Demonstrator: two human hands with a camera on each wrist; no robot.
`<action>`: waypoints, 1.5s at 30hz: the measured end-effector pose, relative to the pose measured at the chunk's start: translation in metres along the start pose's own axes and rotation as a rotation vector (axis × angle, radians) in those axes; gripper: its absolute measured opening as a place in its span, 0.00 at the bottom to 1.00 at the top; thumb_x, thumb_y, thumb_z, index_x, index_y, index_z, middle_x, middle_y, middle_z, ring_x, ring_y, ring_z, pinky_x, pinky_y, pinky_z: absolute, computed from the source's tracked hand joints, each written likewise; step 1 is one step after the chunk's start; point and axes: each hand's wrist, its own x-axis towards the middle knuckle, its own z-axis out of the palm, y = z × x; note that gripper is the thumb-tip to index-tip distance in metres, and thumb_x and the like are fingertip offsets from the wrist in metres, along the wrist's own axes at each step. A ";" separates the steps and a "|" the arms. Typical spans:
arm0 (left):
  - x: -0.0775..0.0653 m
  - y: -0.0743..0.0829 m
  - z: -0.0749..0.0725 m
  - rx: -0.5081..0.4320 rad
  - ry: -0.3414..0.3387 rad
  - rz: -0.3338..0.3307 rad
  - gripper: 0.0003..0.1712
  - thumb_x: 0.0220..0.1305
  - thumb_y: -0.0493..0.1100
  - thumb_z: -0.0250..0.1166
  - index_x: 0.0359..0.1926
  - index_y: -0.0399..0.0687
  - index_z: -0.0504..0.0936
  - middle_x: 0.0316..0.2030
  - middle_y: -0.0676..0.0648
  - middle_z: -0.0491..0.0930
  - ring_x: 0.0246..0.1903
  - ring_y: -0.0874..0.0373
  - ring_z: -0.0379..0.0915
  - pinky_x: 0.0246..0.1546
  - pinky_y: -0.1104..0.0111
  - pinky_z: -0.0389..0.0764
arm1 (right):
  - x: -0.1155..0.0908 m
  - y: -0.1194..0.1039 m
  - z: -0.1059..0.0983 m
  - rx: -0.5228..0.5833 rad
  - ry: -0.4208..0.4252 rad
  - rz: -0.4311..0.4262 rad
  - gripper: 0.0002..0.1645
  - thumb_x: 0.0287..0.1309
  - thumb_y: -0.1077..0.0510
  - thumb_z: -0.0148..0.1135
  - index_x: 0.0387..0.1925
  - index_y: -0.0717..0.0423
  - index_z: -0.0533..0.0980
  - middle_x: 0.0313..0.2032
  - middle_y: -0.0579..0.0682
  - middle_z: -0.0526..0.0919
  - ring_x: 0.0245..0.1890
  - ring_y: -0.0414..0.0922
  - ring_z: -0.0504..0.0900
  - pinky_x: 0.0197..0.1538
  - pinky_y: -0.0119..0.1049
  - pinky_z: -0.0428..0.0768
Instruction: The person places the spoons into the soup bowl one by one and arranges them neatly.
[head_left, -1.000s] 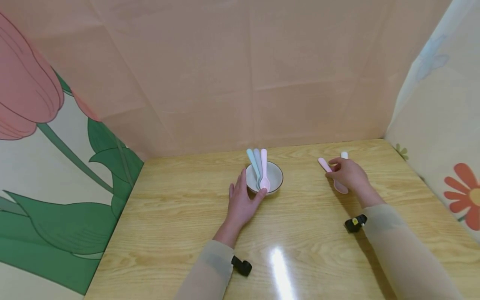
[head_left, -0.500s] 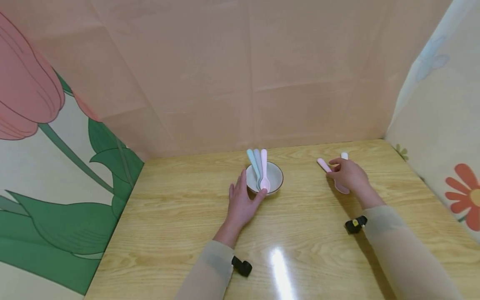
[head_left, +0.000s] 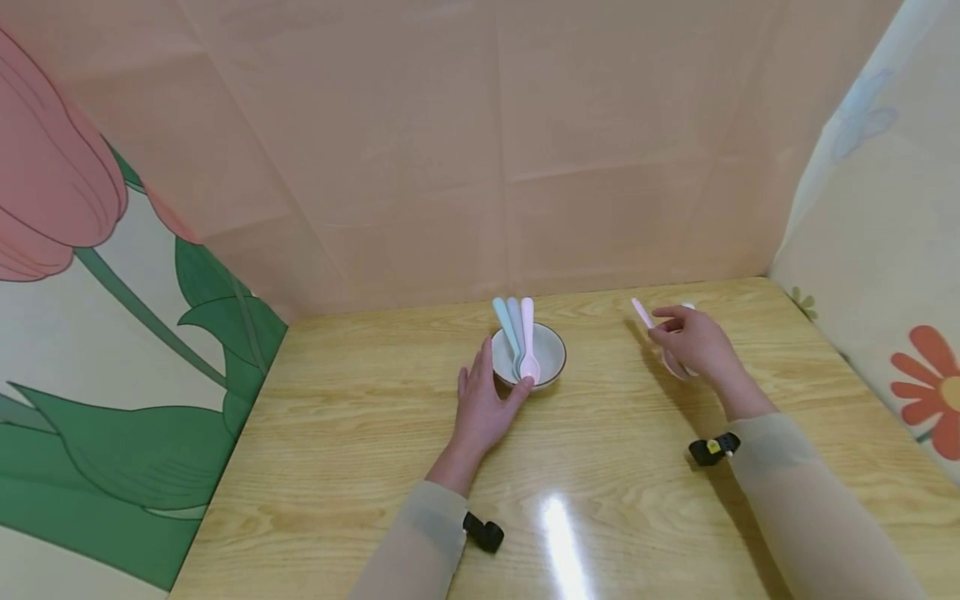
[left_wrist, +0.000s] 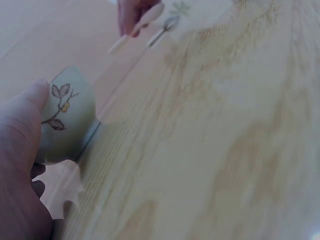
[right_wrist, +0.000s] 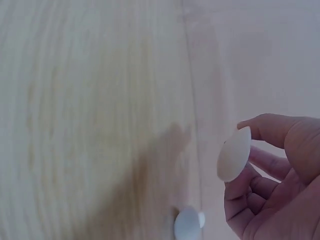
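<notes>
In the head view my left hand (head_left: pixel 482 414) holds a white bowl (head_left: pixel 553 354) with a brown rim, thumb at the near edge and fingers along its left side. Three spoons lean in the bowl: a light blue-green spoon (head_left: pixel 506 323), a grey-lilac spoon (head_left: pixel 514 310) and a pink spoon (head_left: pixel 528 321). The left wrist view shows a leaf-and-branch pattern on the bowl's outside (left_wrist: pixel 70 115). To the right, my right hand (head_left: pixel 699 340) pinches another pink spoon (head_left: pixel 641 311) above the table, its scoop (right_wrist: pixel 235 155) turned toward the right wrist camera. A white spoon (right_wrist: pixel 187 224) lies below that hand.
The wooden table (head_left: pixel 360 442) ends at a plain pinkish backdrop (head_left: pixel 420 167). Printed flower panels stand at both sides, with a tulip (head_left: pixel 52 167) on the left and a red flower (head_left: pixel 930 383) on the right.
My right hand has lifted the pink spoon and tilted it, its handle end moving slightly left and away. My left hand, the bowl and its spoons have stayed in place.
</notes>
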 end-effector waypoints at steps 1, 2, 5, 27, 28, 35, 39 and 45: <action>0.000 0.000 0.000 0.001 -0.001 -0.001 0.61 0.77 0.72 0.64 0.90 0.46 0.45 0.87 0.40 0.54 0.85 0.44 0.50 0.85 0.40 0.38 | -0.001 -0.002 0.000 0.004 0.012 -0.012 0.35 0.82 0.48 0.62 0.78 0.65 0.70 0.57 0.66 0.85 0.42 0.51 0.86 0.46 0.41 0.79; 0.000 0.000 0.000 0.000 0.000 0.000 0.61 0.77 0.71 0.64 0.90 0.46 0.45 0.87 0.41 0.54 0.85 0.44 0.50 0.85 0.40 0.38 | -0.001 -0.003 0.000 0.019 0.019 -0.023 0.35 0.83 0.48 0.62 0.78 0.66 0.71 0.57 0.66 0.85 0.43 0.52 0.85 0.46 0.40 0.79; 0.000 0.000 0.000 0.002 -0.001 -0.002 0.61 0.77 0.71 0.64 0.90 0.46 0.45 0.87 0.41 0.54 0.85 0.44 0.49 0.85 0.41 0.38 | -0.002 -0.009 0.001 0.062 0.050 -0.051 0.34 0.82 0.50 0.63 0.77 0.66 0.72 0.57 0.67 0.85 0.47 0.53 0.84 0.46 0.32 0.78; 0.000 -0.001 0.001 0.011 0.002 0.001 0.61 0.76 0.73 0.63 0.91 0.46 0.44 0.87 0.40 0.54 0.85 0.44 0.50 0.85 0.41 0.38 | -0.007 -0.040 0.001 0.213 0.066 -0.042 0.34 0.78 0.50 0.70 0.77 0.59 0.75 0.57 0.61 0.84 0.48 0.47 0.81 0.43 0.27 0.79; 0.000 -0.001 0.001 0.009 0.002 0.003 0.61 0.76 0.72 0.64 0.90 0.46 0.45 0.86 0.40 0.55 0.85 0.44 0.50 0.85 0.41 0.38 | -0.007 -0.041 0.002 0.216 0.065 -0.041 0.34 0.78 0.50 0.70 0.77 0.59 0.75 0.57 0.61 0.84 0.48 0.47 0.81 0.43 0.27 0.79; 0.001 -0.001 0.001 0.006 0.005 0.008 0.61 0.77 0.72 0.63 0.90 0.46 0.45 0.86 0.39 0.55 0.85 0.42 0.50 0.84 0.40 0.38 | -0.006 -0.049 0.007 0.234 0.041 -0.026 0.35 0.78 0.53 0.69 0.78 0.62 0.72 0.59 0.64 0.82 0.49 0.51 0.81 0.41 0.29 0.82; 0.000 -0.001 0.001 0.007 0.003 0.005 0.61 0.76 0.72 0.63 0.91 0.48 0.44 0.86 0.39 0.55 0.85 0.43 0.50 0.85 0.41 0.38 | -0.005 -0.054 0.009 0.259 0.035 -0.025 0.35 0.77 0.53 0.71 0.78 0.59 0.74 0.59 0.63 0.83 0.49 0.50 0.81 0.41 0.30 0.83; 0.000 -0.001 0.000 0.021 -0.010 0.001 0.61 0.77 0.72 0.63 0.90 0.45 0.44 0.87 0.39 0.53 0.86 0.44 0.49 0.85 0.42 0.38 | -0.003 -0.061 0.015 0.278 0.045 -0.059 0.35 0.76 0.50 0.73 0.75 0.61 0.76 0.57 0.62 0.84 0.47 0.43 0.82 0.43 0.27 0.82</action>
